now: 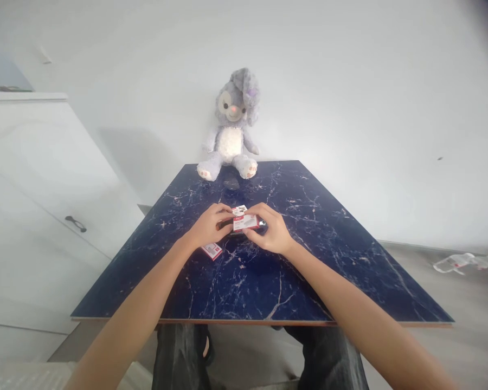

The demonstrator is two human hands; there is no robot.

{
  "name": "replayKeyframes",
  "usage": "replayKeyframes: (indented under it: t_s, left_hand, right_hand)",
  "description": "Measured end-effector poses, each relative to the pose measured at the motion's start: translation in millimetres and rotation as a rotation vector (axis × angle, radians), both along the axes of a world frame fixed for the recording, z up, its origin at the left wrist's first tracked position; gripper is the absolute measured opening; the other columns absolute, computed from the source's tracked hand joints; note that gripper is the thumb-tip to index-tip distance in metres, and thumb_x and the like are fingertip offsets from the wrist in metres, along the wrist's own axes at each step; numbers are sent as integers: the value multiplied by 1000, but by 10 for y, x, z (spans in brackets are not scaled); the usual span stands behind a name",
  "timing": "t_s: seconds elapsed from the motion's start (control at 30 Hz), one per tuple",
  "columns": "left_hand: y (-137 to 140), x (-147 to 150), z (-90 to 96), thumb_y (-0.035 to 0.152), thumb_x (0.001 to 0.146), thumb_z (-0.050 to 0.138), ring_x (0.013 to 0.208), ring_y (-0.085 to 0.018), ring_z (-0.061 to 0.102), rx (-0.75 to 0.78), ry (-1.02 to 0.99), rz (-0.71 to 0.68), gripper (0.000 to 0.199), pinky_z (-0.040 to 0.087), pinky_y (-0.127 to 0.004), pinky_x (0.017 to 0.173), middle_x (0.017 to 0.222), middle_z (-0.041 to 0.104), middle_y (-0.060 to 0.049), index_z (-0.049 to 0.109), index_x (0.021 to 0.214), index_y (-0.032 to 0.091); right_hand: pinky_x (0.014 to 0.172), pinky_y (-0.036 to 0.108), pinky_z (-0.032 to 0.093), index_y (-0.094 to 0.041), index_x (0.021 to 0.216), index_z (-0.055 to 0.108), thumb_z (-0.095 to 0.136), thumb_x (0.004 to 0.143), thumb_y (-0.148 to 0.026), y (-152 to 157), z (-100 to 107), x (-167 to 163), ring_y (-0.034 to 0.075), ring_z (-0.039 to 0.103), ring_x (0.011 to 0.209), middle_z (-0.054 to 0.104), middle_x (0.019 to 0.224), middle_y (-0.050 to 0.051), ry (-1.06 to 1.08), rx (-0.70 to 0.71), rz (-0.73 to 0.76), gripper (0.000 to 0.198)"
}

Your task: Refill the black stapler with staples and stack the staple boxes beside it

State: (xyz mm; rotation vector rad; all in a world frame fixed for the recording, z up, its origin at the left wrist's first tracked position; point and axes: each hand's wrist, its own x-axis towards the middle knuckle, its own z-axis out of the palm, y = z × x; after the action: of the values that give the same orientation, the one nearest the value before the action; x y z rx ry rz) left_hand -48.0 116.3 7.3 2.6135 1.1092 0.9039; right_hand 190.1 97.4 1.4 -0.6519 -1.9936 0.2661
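Over the middle of the table, a small red-and-white box (244,223) with a printed picture on its front is held between my two hands. My left hand (211,225) grips its left end, thumb below and fingers above. On the other end, my right hand (271,228) is closed with the thumb along the lower edge and the fingers on top. A second red-and-white box (212,250) lies flat on the table, partly covered by my left wrist. Something dark and shiny (262,222) shows behind the held box, mostly hidden by my right hand.
The blue marbled table (309,281) reaches back to a white wall. A grey plush rabbit (230,142) sits at its far edge, a dark rounded object (231,184) before its feet. A white cabinet (32,216) stands left. Clear plastic items (455,262) lie on the floor at right.
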Motion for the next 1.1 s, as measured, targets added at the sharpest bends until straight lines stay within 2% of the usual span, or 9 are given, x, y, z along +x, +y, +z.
replayKeyframes:
  t_s: [0.13, 0.27, 0.37, 0.5, 0.6, 0.73, 0.97, 1.03, 1.1]
  left_hand:
    - [-36, 71, 30, 28, 97, 44, 117, -25, 57, -78, -208, 74, 32, 42, -42, 106, 120, 66, -7, 73, 111, 23]
    - [-64, 117, 33, 35, 98, 46, 114, -25, 61, -264, -403, 54, 35, 45, -41, 103, 121, 69, -7, 71, 118, 23]
    - [-94, 123, 68, 42, 97, 48, 111, -25, 64, -347, -515, 37, 40, 49, -39, 97, 124, 69, -8, 67, 128, 22]
    - [-118, 117, 121, 50, 93, 56, 80, -19, 68, -498, -583, 5, 53, 56, -31, 71, 106, 72, -9, 58, 138, 22]
    - [-87, 104, 91, 48, 87, 63, 64, -16, 65, -598, -617, -7, 47, 53, -27, 54, 89, 72, -7, 65, 125, 20]
    - [-13, 92, 8, 37, 81, 69, 53, -13, 61, -626, -713, 61, 32, 49, -23, 48, 71, 69, -3, 68, 107, 18]
    - [45, 71, 54, 31, 73, 73, 60, -13, 63, -593, -1008, 176, 29, 47, -23, 50, 86, 73, -4, 67, 97, 18]
    - [55, 51, 68, 31, 72, 72, 63, -13, 63, -576, -1026, 179, 27, 48, -24, 53, 87, 73, -3, 67, 96, 18]
    - [61, 37, 68, 30, 73, 72, 66, -14, 64, -568, -1024, 179, 26, 49, -24, 55, 87, 73, -3, 67, 95, 19]
  right_hand:
    - [92, 41, 56, -25, 126, 59, 66, 90, -36, 11, -37, -45, 24, 64, 107, 67, 120, 9, 46, 17, -62, 39]
    - [89, 39, 58, -26, 133, 56, 67, 91, -38, 37, -77, -83, 23, 66, 106, 67, 123, 9, 74, 4, -153, 45]
    - [87, 38, 59, -27, 135, 56, 68, 90, -37, 67, -88, -74, 23, 66, 105, 68, 123, 8, 64, -12, -182, 47]
    - [85, 38, 60, -28, 134, 57, 68, 90, -39, 102, -102, -34, 23, 68, 99, 68, 124, 8, 29, -34, -158, 47]
    - [89, 40, 58, -28, 135, 55, 68, 90, -40, 118, -124, -16, 23, 68, 100, 68, 124, 7, -2, -28, -145, 48]
    - [92, 40, 57, -28, 138, 52, 68, 90, -38, 127, -139, -19, 23, 67, 105, 67, 127, 7, -7, -21, -120, 52]
    - [85, 39, 60, -28, 133, 56, 68, 90, -36, 144, -114, -2, 20, 69, 88, 70, 121, 6, 30, -67, -161, 46]
    - [87, 39, 59, -27, 128, 60, 67, 91, -35, 150, -102, 13, 21, 69, 91, 70, 119, 7, 24, -55, -159, 39]
    - [92, 41, 58, -26, 122, 64, 64, 92, -33, 148, -86, 21, 23, 68, 102, 69, 120, 7, -1, -25, -143, 31]
